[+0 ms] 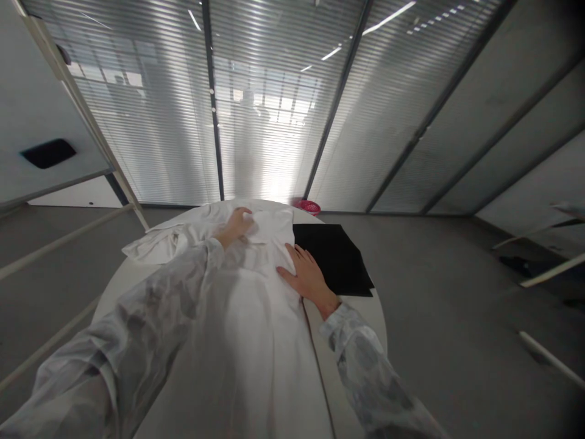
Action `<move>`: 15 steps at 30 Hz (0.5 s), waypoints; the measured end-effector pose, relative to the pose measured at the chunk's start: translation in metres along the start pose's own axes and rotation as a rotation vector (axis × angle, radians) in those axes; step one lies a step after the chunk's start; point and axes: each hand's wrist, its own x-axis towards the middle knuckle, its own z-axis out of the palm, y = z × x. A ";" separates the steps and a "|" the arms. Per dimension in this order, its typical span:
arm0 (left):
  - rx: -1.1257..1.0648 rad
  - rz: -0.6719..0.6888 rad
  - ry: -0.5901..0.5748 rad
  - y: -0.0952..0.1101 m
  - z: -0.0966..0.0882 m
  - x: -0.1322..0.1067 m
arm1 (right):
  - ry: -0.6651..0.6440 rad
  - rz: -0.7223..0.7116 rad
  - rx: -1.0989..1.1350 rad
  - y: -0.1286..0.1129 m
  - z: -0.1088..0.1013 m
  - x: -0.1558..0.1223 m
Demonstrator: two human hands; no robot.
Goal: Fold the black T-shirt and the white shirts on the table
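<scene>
A long white garment (pixel 247 305) lies over the round white table (pixel 372 326), running from the far edge down towards me. On its left a bunched, sleeve-like part (pixel 159 241) spreads out. My left hand (pixel 236 225) rests on the upper part of the fabric, its fingers extended to the right and slightly blurred. Flat on the garment's right edge is my right hand (pixel 306 274), fingers apart and holding nothing. Beside that hand a black flat sheet or folder (pixel 338 259) lies on the table, partly under the garment's edge.
A pink basket (pixel 309 207) stands beyond the table's far edge. Behind it rises a glass partition with blinds (pixel 265 140). To the left is a whiteboard on a frame (pixel 59 103) with a black eraser-like object (pixel 49 153). Pale furniture legs (pixel 551 353) show at right.
</scene>
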 end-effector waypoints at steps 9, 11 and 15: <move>0.200 0.009 -0.131 0.006 0.003 -0.025 | 0.042 -0.010 0.015 0.006 0.003 0.002; 0.239 -0.099 -0.095 0.004 -0.005 -0.013 | 0.040 -0.011 0.006 0.004 0.002 0.001; 0.233 -0.214 -0.189 0.005 -0.015 0.005 | 0.046 -0.017 0.006 0.003 0.001 0.001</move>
